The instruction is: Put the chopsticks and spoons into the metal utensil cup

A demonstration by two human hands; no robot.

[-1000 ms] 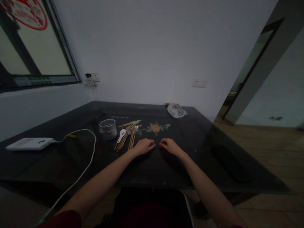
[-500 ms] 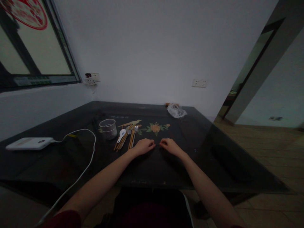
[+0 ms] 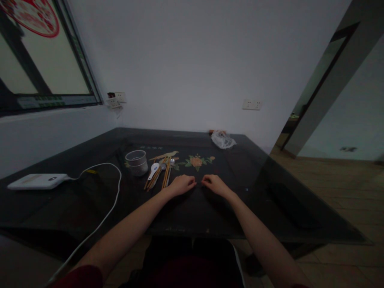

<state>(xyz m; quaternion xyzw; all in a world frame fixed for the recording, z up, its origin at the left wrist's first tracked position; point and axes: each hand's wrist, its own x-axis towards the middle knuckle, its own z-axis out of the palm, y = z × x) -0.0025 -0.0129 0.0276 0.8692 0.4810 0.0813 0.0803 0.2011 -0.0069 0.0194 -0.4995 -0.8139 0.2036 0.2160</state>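
Observation:
My left hand (image 3: pixel 182 185) rests on the dark table (image 3: pixel 222 218) with its fingers curled in and nothing seen in them. A short gap away, my right hand (image 3: pixel 215 184) lies in the same loose fist, also without any object. Left of my left hand are several wooden chopsticks (image 3: pixel 166 176), a white soup spoon (image 3: pixel 154 169) and metal spoons (image 3: pixel 172 162), lying close together. Beside them stands a greyish, see-through cup-shaped holder (image 3: pixel 138 166). Neither hand touches the utensils.
A crumpled clear plastic bag (image 3: pixel 222 140) lies at the back by the wall. On the left a white power-bank-like device (image 3: pixel 39 181) trails a white cable (image 3: pixel 115 200) over the table's front edge. A dark flat object (image 3: pixel 292 206) lies at the right.

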